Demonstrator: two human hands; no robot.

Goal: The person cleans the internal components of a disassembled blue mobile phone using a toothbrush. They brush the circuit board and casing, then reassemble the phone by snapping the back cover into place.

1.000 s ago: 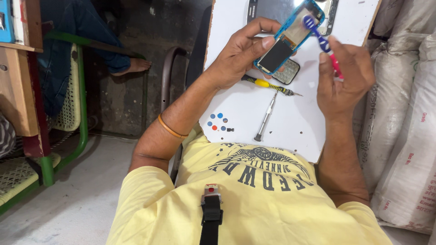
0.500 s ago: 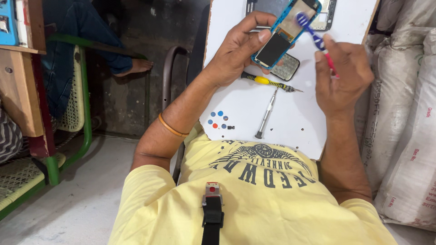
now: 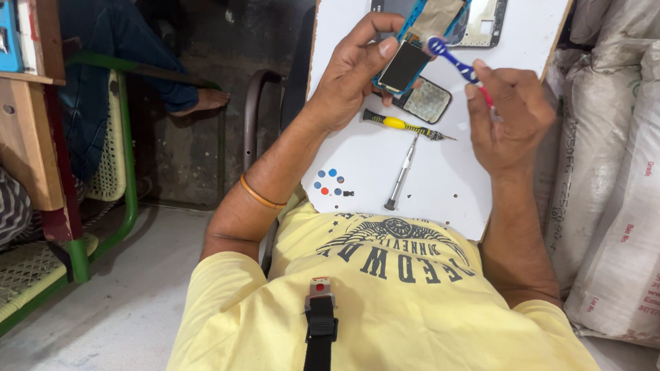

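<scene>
A: Two hands up over one white tabletop [image 3: 454, 172], which lies across the lap. Largest item first: stacked sacks [image 3: 619, 172] at 3 o'clock of it, green-framed chair [image 3: 103, 206] at 9 o'clock.

B: Left hand?

A: Left hand [image 3: 350, 82] is curled closed around an opened phone with blue frame [image 3: 412, 48], thumb on its lower edge, fingers behind. Phone is tilted and held off the tabletop, at the board's 12 o'clock end.

B: Right hand?

A: Right hand [image 3: 512, 113] is pinched closed on a blue and pink toothbrush [image 3: 457, 65]. Brush head is at the phone's right edge, at the phone's 3 o'clock; can't tell if the bristles touch.

B: Loose parts?

A: A dark phone frame [image 3: 481, 24] lies flat at 12 o'clock, partly behind the held phone. A smaller black panel [image 3: 427, 102] lies just under the phone, at its 6 o'clock. A yellow-handled screwdriver [image 3: 402, 126] lies at 6 o'clock of that panel, and a silver screwdriver [image 3: 401, 173] is just below it, the two nearly meeting at their tips. Smallest: coloured dots and tiny screws [image 3: 330, 182] at the board's 8 o'clock corner.
</scene>
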